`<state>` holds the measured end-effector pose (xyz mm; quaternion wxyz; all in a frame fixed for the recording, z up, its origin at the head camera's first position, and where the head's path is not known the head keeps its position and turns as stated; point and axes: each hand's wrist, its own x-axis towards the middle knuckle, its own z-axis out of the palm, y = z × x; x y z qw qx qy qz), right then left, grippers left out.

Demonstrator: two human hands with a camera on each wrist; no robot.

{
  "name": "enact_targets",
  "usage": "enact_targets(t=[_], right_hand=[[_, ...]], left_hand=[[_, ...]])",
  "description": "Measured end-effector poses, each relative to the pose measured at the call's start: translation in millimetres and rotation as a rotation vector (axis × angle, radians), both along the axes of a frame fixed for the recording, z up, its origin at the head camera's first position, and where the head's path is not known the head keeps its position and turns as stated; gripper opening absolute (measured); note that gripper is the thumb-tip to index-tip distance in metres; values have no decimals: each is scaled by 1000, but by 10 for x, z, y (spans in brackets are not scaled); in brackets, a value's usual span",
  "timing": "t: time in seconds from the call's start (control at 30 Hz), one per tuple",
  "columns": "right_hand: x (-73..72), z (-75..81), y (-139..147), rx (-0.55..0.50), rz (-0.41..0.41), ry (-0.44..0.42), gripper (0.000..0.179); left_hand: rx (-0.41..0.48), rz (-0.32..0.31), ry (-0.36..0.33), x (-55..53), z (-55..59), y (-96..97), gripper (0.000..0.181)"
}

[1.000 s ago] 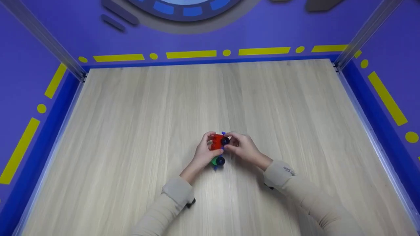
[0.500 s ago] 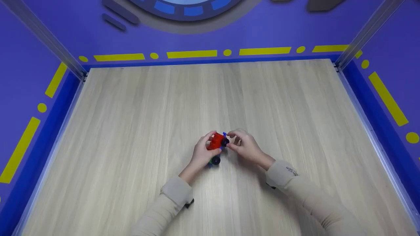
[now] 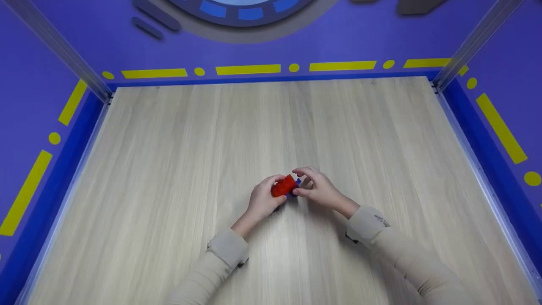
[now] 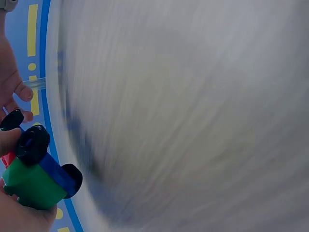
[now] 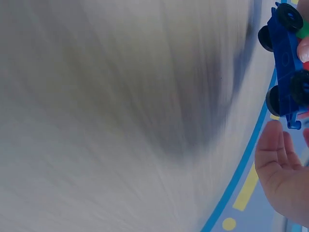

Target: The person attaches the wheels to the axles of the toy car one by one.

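My left hand (image 3: 262,199) grips a small toy wagon, thumb on the near side and fingers round the far side. In the head view its red block (image 3: 283,186) faces up, and a bit of blue shows at the right end. The left wrist view shows a green block (image 4: 34,186) and black wheels (image 4: 34,145). From the right wrist the blue wheeled base (image 5: 286,60), with a hook at one end, is seen from below. My right hand (image 3: 319,190), its fingers loosely bent, is close to the hook end; whether the thumb touches it I cannot tell.
The wagon is held above a pale wood-grain tabletop (image 3: 190,140). Purple-blue walls (image 3: 262,53) with yellow dashes and dots stand at the back and both sides. Metal posts (image 3: 474,46) mark the back corners.
My left hand has turned the wagon, so the red block now faces up and the black wheels no longer show in the head view. The right fingers have come away from the wheel.
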<state>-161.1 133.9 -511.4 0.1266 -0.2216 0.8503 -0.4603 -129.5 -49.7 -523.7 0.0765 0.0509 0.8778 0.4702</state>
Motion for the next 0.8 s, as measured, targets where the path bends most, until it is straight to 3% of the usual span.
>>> enact_targets(t=[0.3,0.63,0.8], right_hand=[[7,-11,37,14,34,-59,46],[-4,-61,57,-17,42,-55,35],[-7,-79,55,-7,0,-64,35]], left_hand=[[-178,-105,132,33,16,16,49],[-261,-163,255,33,8,21,47],[-269,-158,264,-18,-14,28,47]])
